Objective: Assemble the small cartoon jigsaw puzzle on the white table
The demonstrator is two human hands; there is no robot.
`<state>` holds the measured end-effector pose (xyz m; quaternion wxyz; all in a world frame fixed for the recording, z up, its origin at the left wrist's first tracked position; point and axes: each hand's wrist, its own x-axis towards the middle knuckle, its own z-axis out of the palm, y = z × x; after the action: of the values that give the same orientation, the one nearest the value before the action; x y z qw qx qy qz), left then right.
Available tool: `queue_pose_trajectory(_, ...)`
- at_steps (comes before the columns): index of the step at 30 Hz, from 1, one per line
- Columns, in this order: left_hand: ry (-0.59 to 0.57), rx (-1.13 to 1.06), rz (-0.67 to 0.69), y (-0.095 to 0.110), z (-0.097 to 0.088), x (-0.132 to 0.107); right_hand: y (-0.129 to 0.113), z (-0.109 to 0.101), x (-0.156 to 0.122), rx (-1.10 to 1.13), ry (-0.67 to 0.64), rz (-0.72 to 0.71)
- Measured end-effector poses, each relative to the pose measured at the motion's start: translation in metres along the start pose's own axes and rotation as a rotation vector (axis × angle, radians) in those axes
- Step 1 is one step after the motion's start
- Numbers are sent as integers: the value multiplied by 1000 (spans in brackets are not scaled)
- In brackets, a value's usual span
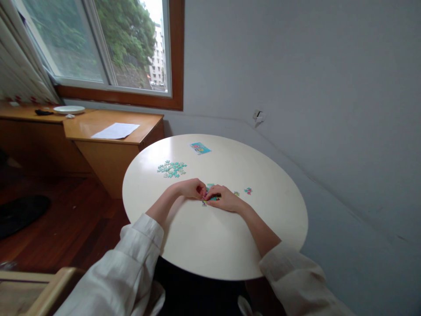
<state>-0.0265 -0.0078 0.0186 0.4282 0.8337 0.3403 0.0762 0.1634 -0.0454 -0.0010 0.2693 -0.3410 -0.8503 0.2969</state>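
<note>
Loose, crumpled white sleeves (131,259) — cuffs pushed up the forearms — left hand (192,188) and right hand (226,198) bare.

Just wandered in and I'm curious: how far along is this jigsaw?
Early, it seems. Done: at most a small cluster of pieces sits joined on the table. In hand: the left hand and right hand meet over that cluster. Left: the teal pile and a stray piece lie apart from it.
</note>
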Motion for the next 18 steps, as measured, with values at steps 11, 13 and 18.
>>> queue_pose_trajectory(11, -19, -32, 23, -4, 0, 1, -5, 0, 1, -50, 4, -15)
queue_pose_trajectory(13, -25, -35, 21, -4, -1, 1, -4, 0, 1, -53, 2, -26)
queue_pose_trajectory(18, -23, -9, 12, -4, 0, 1, 1, 2, 1, -53, 11, -39)
